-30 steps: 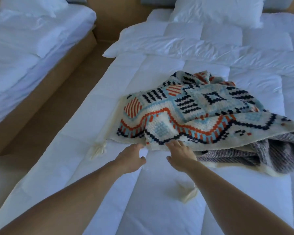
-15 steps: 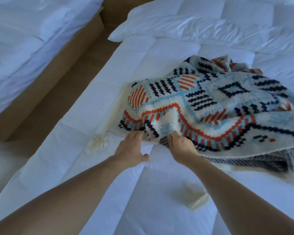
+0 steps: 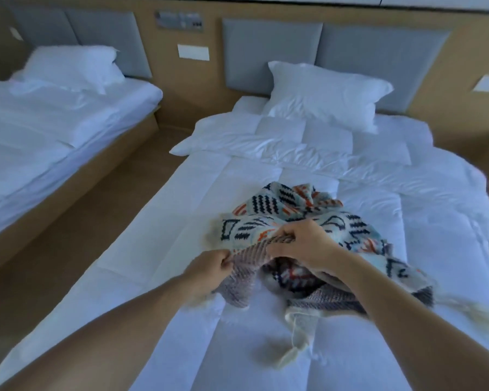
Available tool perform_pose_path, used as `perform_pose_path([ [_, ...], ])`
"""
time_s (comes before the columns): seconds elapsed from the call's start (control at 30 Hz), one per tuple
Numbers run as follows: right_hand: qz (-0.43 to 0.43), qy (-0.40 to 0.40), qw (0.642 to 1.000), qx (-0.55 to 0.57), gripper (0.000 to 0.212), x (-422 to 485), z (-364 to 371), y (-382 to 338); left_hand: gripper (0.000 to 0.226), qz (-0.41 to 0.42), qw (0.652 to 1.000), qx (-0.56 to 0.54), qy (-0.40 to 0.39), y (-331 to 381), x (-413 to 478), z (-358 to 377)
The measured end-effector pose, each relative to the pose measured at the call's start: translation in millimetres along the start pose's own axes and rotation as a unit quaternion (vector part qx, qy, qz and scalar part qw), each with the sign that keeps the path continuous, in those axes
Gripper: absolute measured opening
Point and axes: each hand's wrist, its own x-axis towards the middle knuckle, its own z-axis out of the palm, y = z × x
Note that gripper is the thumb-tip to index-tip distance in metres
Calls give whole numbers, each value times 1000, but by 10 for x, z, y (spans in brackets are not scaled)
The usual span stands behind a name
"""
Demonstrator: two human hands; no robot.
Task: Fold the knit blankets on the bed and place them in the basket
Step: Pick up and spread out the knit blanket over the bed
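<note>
A patterned knit blanket [image 3: 283,210] in cream, navy, orange and light blue lies bunched on the white bed [image 3: 237,176]. Its near edge is lifted off the duvet, showing a grey striped underside. My left hand [image 3: 209,270] grips that edge at its left end. My right hand [image 3: 299,244] grips the same edge a little further right and higher. Cream tassels [image 3: 290,355] hang from the blanket onto the duvet below my right arm. No basket is in view.
A white pillow [image 3: 325,91] sits at the head of the bed against a grey padded headboard [image 3: 271,52]. A second white bed [image 3: 54,128] stands to the left across a narrow brown floor aisle [image 3: 76,221].
Both hands have closed on the blanket's near edge and pulled it up and toward me, so the flat spread blanket is now bunched. The view has tilted up to show the headboards.
</note>
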Motion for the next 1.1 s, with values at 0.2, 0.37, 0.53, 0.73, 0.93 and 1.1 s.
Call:
perform_pose_path([
  [0.2,-24,121,992,-11,14,-635,-470,-710,21,-29,992,-124,24,115,-380,-638],
  [0.37,-33,222,974,-27,11,-1037,-647,-1107,20,24,992,-116,37,181,-692,-1235],
  [0.53,-8,329,944,-11,21,-1257,-742,-1326,56,74,986,-49,140,190,-891,-1839],
  [0.73,-10,412,910,-37,29,-1611,-922,-1748,68,154,967,-43,200,286,-1100,-2300],
  [0.93,-63,485,872,3,20,-2002,-1178,-2342,58,166,947,-106,255,725,-1262,-2660],
  [1.1,-80,526,846,31,19,-2096,-1112,-2533,51,166,947,-137,238,1230,-1384,-2859],
])
